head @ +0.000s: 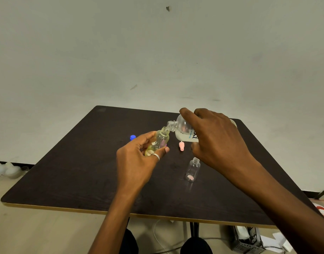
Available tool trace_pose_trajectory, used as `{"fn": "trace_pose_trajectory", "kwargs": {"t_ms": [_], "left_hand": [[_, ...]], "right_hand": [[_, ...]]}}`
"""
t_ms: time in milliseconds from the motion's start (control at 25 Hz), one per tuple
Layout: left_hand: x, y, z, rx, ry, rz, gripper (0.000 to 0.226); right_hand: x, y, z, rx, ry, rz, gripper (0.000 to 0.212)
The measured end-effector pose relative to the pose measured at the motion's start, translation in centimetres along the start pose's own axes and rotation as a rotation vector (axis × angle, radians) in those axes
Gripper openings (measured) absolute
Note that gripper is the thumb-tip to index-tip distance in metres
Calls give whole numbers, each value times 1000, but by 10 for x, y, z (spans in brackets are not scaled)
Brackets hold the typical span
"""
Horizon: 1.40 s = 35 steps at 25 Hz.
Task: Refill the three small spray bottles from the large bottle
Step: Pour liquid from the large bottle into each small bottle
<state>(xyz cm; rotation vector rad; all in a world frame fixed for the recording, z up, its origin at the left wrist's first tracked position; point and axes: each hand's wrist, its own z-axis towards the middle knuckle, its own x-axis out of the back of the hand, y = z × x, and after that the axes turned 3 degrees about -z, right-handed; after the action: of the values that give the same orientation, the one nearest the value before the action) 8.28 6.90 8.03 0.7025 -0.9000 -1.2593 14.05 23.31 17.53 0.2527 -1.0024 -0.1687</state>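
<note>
large bottle [183, 132] over small bottle [158, 142] (tilted)

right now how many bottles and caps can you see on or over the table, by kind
small bottles: 2 (held small bottle, standing small bottle)
large bottle: 1
caps in plain view: 2 (blue cap, pink cap)
total: 5

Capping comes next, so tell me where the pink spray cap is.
Head view: the pink spray cap lies on the dark table right of centre, just below the tilted large bottle, beyond the standing uncapped bottle.
</note>
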Motion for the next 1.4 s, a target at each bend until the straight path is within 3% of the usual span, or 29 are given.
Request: {"fn": "trace_pose_trajectory", "kwargs": {"t_ms": [1400], "left_hand": [[3,1,-3,-38,-3,-55,53]], "right_hand": [[-2,-1,2,11,22,-17,74]]}}
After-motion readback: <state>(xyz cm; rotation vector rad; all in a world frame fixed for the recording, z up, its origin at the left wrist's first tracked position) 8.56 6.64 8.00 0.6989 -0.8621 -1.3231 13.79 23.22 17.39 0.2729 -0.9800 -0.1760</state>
